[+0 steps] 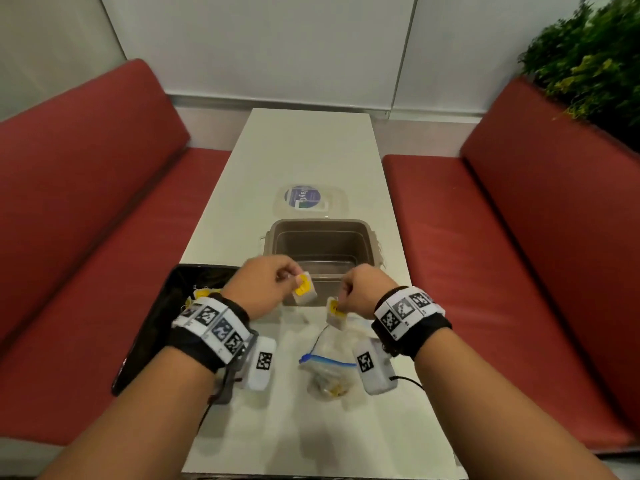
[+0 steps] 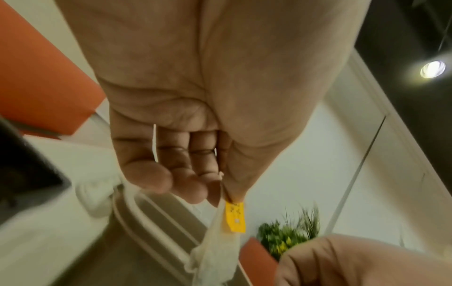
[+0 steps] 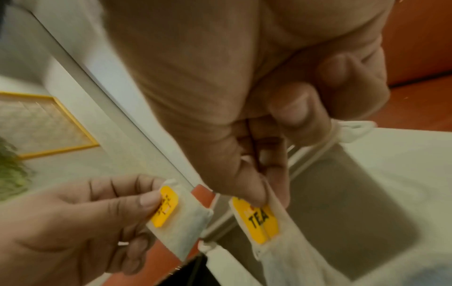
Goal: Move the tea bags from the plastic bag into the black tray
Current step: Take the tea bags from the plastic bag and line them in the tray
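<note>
Fingers of our left hand (image 1: 263,289) and right hand (image 1: 363,292) each pinch one tea bag (image 1: 304,292); next, we judge, carry both left to the black tray (image 1: 166,306).

Head camera looks down the white table (image 1: 304,150) from above; both wrist cameras sit close, sharing the grey tub (image 1: 313,244).

Black wrist straps (image 1: 194,344) w/ white checker-tag bands (cams (image 1: 374,369) clipped underneath).
</note>
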Demonstrator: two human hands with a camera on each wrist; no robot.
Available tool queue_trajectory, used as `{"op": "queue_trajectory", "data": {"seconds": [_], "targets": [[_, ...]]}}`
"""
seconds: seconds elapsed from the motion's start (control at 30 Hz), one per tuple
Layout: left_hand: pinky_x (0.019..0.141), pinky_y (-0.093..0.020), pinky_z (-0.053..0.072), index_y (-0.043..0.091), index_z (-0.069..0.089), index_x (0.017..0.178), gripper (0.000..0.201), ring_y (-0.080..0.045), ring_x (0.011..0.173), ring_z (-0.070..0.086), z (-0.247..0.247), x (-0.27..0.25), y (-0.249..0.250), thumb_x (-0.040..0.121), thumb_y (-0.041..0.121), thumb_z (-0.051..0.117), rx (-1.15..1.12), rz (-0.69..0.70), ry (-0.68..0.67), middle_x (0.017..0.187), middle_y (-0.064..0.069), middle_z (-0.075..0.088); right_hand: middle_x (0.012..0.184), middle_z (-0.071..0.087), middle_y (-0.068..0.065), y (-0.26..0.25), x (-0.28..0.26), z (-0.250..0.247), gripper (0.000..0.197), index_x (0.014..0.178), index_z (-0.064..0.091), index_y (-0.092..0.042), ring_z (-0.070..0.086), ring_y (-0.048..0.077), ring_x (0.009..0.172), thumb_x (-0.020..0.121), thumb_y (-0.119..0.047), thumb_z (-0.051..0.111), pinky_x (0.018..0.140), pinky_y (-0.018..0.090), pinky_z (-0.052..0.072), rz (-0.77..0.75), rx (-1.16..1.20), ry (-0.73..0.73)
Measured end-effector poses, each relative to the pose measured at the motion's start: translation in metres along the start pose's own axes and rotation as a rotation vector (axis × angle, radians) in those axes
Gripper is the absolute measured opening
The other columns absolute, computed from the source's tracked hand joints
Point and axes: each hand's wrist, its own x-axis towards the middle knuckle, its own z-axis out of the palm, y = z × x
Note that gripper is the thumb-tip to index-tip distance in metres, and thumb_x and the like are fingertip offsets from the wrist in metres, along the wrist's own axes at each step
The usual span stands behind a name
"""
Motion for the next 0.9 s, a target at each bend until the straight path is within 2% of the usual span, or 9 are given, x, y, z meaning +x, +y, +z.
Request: {"op": "queue_trajectory", "data": {"seconds": [0.17,0.37,0.43,0.53,0.6,0.67,0.77,0.83,0.9], "targets": [[0.063,-0.023,0.044,0.027,0.070,0.087,0.001,-0.001,0.067,0.059,-0.076,-0.021,-0.052,0.088,0.028,0.069,0.027,-0.044,0.179,0.076,0.011,0.066,0.066,0.062,-0.010,-0.074,0.000,-0.005,0.006,0.077,0.072,-0.020,0.060,0.009,0.066,0.081,-0.024,0.074,0.071,0.028,0.055,-0.149,0.169,0.044],[0.065,-0.025,0.044,0.028,0.070,0.085,0.003,-0.006,0.071,0.060,-0.129,-0.044,-0.125,0.087,0.029,0.070,0.089,-0.161,0.255,0.074,0.011,0.066,0.072,0.065,-0.001,-0.173,0.036,0.031,0.019,0.063,0.061,-0.022,0.065,0.021,0.074,0.081,-0.017,0.066,0.066,0.030,0.054,-0.223,0.140,-0.024],[0.063,-0.024,0.042,0.028,0.070,0.083,0.004,-0.007,0.070,0.060,-0.139,-0.051,-0.144,0.087,0.029,0.069,0.091,-0.195,0.257,0.073,0.009,0.067,0.079,0.072,0.006,-0.200,0.052,0.049,0.014,0.066,0.064,-0.016,0.068,0.026,0.076,0.079,-0.014,0.062,0.069,0.036,0.059,-0.191,0.130,-0.070],[0.059,-0.018,0.039,0.025,0.071,0.085,0.004,-0.004,0.067,0.057,-0.149,-0.059,-0.167,0.088,0.026,0.068,0.061,-0.226,0.274,0.073,0.006,0.066,0.086,0.075,0.015,-0.230,0.073,0.077,0.012,0.071,0.066,-0.007,0.066,0.026,0.069,0.076,-0.017,0.063,0.071,0.042,0.060,-0.128,0.090,-0.174],[0.056,-0.015,0.038,0.023,0.071,0.086,0.005,-0.003,0.065,0.056,-0.155,-0.063,-0.180,0.088,0.025,0.068,0.043,-0.232,0.271,0.075,0.005,0.067,0.084,0.076,0.012,-0.243,0.083,0.095,0.021,0.079,0.072,-0.001,0.066,0.026,0.069,0.079,-0.020,0.062,0.070,0.039,0.060,-0.076,0.062,-0.250],[0.056,-0.015,0.038,0.022,0.071,0.087,0.005,-0.004,0.064,0.055,-0.159,-0.066,-0.191,0.088,0.025,0.068,0.035,-0.236,0.259,0.076,0.004,0.067,0.081,0.074,0.009,-0.252,0.090,0.109,0.023,0.085,0.075,-0.002,0.061,0.024,0.062,0.082,-0.019,0.061,0.059,0.031,0.055,-0.019,0.044,-0.303],[0.059,-0.017,0.039,0.023,0.071,0.086,0.004,-0.007,0.066,0.056,-0.162,-0.069,-0.207,0.088,0.024,0.068,0.021,-0.249,0.239,0.076,0.005,0.066,0.074,0.065,0.006,-0.259,0.096,0.130,0.015,0.077,0.065,-0.007,0.058,0.019,0.060,0.083,-0.021,0.064,0.053,0.026,0.048,0.040,0.000,-0.348],[0.059,-0.021,0.040,0.025,0.070,0.085,0.003,-0.006,0.065,0.055,-0.162,-0.069,-0.216,0.087,0.023,0.068,-0.003,-0.258,0.224,0.075,0.005,0.065,0.067,0.059,0.001,-0.262,0.099,0.138,0.024,0.065,0.058,-0.015,0.058,0.019,0.061,0.083,-0.029,0.067,0.059,0.029,0.054,0.026,-0.099,-0.405],[0.059,-0.021,0.039,0.026,0.070,0.083,0.004,-0.005,0.063,0.054,-0.160,-0.069,-0.223,0.086,0.023,0.068,-0.024,-0.263,0.209,0.073,0.007,0.064,0.065,0.062,0.001,-0.267,0.099,0.141,0.032,0.060,0.056,-0.019,0.059,0.020,0.061,0.089,-0.033,0.059,0.066,0.032,0.054,0.048,-0.124,-0.423]]}}
